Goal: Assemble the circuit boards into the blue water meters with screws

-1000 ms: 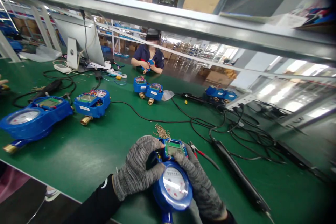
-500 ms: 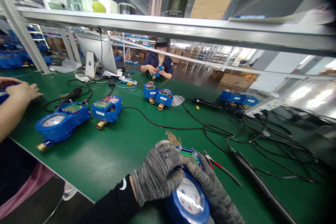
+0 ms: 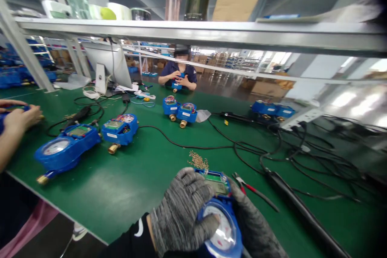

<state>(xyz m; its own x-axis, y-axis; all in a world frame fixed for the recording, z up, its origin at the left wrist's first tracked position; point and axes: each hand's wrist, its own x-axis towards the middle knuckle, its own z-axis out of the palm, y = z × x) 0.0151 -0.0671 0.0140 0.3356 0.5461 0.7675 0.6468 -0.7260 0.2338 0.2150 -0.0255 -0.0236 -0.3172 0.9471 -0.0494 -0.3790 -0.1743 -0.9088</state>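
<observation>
A blue water meter (image 3: 236, 238) with a round dial and an opened top showing a small display and green circuit board is at the table's front, between my two gloved hands. My left hand (image 3: 183, 211), in a grey knitted glove, grips its left side, the thumb lying over the dial glass and the fingers beside the display. My right hand (image 3: 252, 217), gloved alike, is wrapped along the meter's right side; its fingertips are partly hidden behind the housing. A pile of small screws (image 3: 198, 160) lies just beyond the meter. Red-handled cutting pliers (image 3: 255, 191) rest to the right.
More blue meters (image 3: 119, 129) stand at the left and farther back. Black cables (image 3: 250, 153) and a black corded tool (image 3: 299, 209) spread over the right side. A shelf (image 3: 193, 30) crosses above. One co-worker's hands (image 3: 21, 119) are at the left; another person (image 3: 178, 74) sits opposite.
My left hand has opened out lower over the meter, its thumb now on the dial. My right thumb has left the display, and that hand sits farther along the right side.
</observation>
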